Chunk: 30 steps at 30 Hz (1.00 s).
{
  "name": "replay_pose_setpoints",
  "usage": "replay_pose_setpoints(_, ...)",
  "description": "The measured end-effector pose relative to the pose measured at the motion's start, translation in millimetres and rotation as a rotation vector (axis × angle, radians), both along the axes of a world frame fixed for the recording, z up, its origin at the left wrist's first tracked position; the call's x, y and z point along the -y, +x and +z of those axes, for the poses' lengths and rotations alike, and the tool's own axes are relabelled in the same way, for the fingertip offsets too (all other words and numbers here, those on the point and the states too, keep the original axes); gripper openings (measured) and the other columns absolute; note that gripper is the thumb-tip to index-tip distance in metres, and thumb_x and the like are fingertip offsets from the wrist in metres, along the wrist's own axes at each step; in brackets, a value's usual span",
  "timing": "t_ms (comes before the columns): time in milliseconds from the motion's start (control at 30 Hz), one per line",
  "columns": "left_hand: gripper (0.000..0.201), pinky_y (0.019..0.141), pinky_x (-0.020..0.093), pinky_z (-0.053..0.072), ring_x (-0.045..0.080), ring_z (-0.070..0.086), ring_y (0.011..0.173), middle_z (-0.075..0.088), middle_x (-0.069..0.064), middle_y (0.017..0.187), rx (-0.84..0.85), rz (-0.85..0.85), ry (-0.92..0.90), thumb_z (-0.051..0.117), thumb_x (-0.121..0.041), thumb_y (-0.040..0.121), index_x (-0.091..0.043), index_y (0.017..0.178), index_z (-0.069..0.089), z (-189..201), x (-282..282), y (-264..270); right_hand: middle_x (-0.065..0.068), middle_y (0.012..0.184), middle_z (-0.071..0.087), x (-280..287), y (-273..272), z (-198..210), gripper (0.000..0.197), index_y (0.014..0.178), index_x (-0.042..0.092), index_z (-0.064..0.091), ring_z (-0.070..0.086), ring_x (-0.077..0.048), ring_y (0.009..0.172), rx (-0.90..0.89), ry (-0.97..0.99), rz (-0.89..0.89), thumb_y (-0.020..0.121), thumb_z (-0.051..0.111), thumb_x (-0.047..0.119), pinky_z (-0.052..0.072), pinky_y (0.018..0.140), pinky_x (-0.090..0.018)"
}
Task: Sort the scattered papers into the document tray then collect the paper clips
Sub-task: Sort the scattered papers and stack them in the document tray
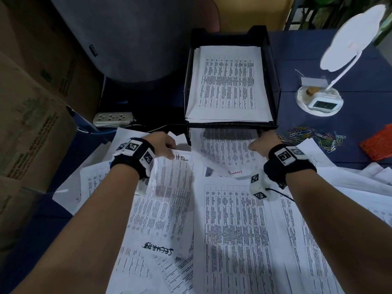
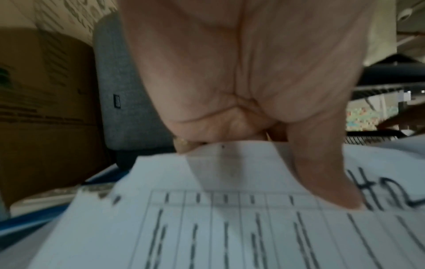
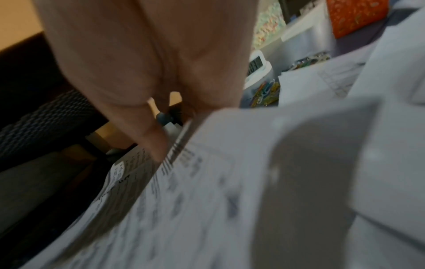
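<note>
Two hands pinch sheets at the lower shelf of the document tray [image 1: 273, 90].
Its top shelf, upper centre, holds a paper stack [image 1: 228, 83]. Left hand [image 1: 164, 143] pinches a sheet [image 2: 230, 227], right hand [image 1: 262, 143] another [image 3: 207, 191]; scattered papers [image 1: 233, 230] fill the bottom, paper clips [image 1: 314, 137] lie right.

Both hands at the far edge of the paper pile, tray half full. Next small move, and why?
Probably lift the pinched sheet and slide it forward onto the stack in the document tray. The left hand pinches the top edge of a printed sheet, thumb on top, and the right hand grips a sheet edge just in front of the tray. The paper clips lie untouched, so they come later.
</note>
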State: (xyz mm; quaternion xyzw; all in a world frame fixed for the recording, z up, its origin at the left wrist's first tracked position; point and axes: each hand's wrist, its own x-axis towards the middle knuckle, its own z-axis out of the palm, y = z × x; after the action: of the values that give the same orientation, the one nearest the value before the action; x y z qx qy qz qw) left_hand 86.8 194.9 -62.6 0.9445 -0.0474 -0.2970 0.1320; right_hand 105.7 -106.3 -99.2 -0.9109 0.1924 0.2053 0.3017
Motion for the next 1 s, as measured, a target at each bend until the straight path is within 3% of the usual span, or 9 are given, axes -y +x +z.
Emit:
replay_pose_setpoints(100, 0.008, 0.057, 0.021, 0.039, 0.008, 0.052, 0.069, 0.059, -0.008, 0.071, 0.012, 0.01, -0.014, 0.074, -0.02, 0.08, -0.023, 0.081, 0.067, 18, -5, 1, -0.023, 0.103, 0.064, 2, -3, -1, 0.024, 0.105, -0.007, 0.063, 0.06, -0.035, 0.098, 0.108, -0.108, 0.035, 0.09, 0.051, 0.006, 0.046, 0.081, -0.036)
replay_pose_setpoints(267, 0.011, 0.071, 0.022, 0.045, 0.005, 0.059, 0.073, 0.066, -0.012, 0.07, 0.015, 0.087, -0.148, 0.079, -0.02, 0.074, -0.026, 0.07, 0.07, 38, -3, 1, -0.027, 0.102, 0.063, 1, -6, -1, 0.028, 0.087, -0.008, 0.06, 0.061, -0.035, 0.1, 0.1, -0.13, 0.143, 0.096, 0.048, 0.016, 0.045, 0.079, -0.034)
replay_pose_setpoints(367, 0.005, 0.07, 0.021, 0.045, 0.007, 0.058, 0.071, 0.067, -0.006, 0.073, 0.054, 0.123, -0.237, 0.076, -0.018, 0.077, -0.02, 0.078, 0.072, 42, 3, 1, -0.025, 0.125, 0.053, -3, -11, 0, 0.054, 0.123, -0.004, 0.054, 0.049, -0.035, 0.119, 0.039, -0.122, 0.213, 0.094, 0.05, 0.041, 0.042, 0.098, -0.039)
replay_pose_setpoints(467, 0.005, 0.057, 0.019, 0.041, 0.008, 0.055, 0.067, 0.062, -0.007, 0.075, 0.199, 0.162, -0.213, 0.072, -0.018, 0.082, -0.02, 0.082, 0.067, 39, 7, 3, -0.017, 0.095, 0.055, -11, -17, 2, 0.069, 0.081, 0.017, 0.062, 0.055, -0.034, 0.11, 0.135, -0.107, 0.202, 0.079, 0.034, 0.08, 0.042, 0.098, -0.044)
replay_pose_setpoints(533, 0.006, 0.058, 0.02, 0.043, 0.01, 0.056, 0.071, 0.063, -0.005, 0.08, 0.248, 0.156, -0.163, 0.069, -0.02, 0.084, -0.023, 0.085, 0.064, 39, 10, 5, -0.003, 0.096, 0.062, -19, -28, 6, 0.053, 0.095, 0.019, 0.066, 0.061, -0.019, 0.093, 0.136, 0.206, 0.208, 0.082, 0.05, 0.068, 0.046, 0.087, -0.029)
replay_pose_setpoints(600, 0.004, 0.06, 0.019, 0.045, 0.011, 0.057, 0.074, 0.064, -0.003, 0.083, 0.239, 0.138, -0.181, 0.069, -0.021, 0.084, -0.023, 0.085, 0.065, 42, 15, 4, 0.007, 0.114, 0.061, -31, -42, 15, 0.048, 0.119, 0.024, 0.061, 0.057, -0.01, 0.099, -0.011, 0.476, 0.249, 0.08, 0.065, 0.052, 0.041, 0.093, -0.028)
replay_pose_setpoints(733, 0.007, 0.076, 0.03, 0.05, 0.014, 0.062, 0.081, 0.069, 0.001, 0.087, 0.214, 0.137, -0.306, 0.071, -0.024, 0.082, -0.02, 0.087, 0.068, 43, 29, 1, 0.004, 0.112, 0.066, -46, -49, -3, 0.036, 0.11, 0.018, 0.065, 0.061, -0.001, 0.068, -0.089, 0.486, 0.333, 0.08, 0.073, 0.036, 0.051, 0.089, -0.034)
replay_pose_setpoints(867, 0.025, 0.098, 0.039, 0.038, 0.015, 0.055, 0.091, 0.06, -0.013, 0.085, 0.498, 0.235, -0.247, 0.076, -0.037, 0.071, -0.028, 0.087, 0.059, 30, 28, -4, -0.005, 0.109, 0.067, -45, -50, -7, 0.036, 0.113, 0.007, 0.064, 0.063, -0.02, 0.097, -0.022, 0.526, 0.147, 0.086, 0.069, 0.029, 0.049, 0.093, -0.035)
replay_pose_setpoints(1000, 0.065, 0.099, 0.043, 0.041, 0.019, 0.053, 0.106, 0.057, -0.001, 0.114, 0.628, 0.496, -0.295, 0.081, -0.044, 0.066, -0.02, 0.117, 0.049, 2, 11, -21, -0.005, 0.123, 0.06, -30, -50, -12, 0.043, 0.128, 0.01, 0.054, 0.057, -0.026, 0.112, -0.088, 0.504, 0.063, 0.09, 0.063, 0.027, 0.046, 0.099, -0.04)
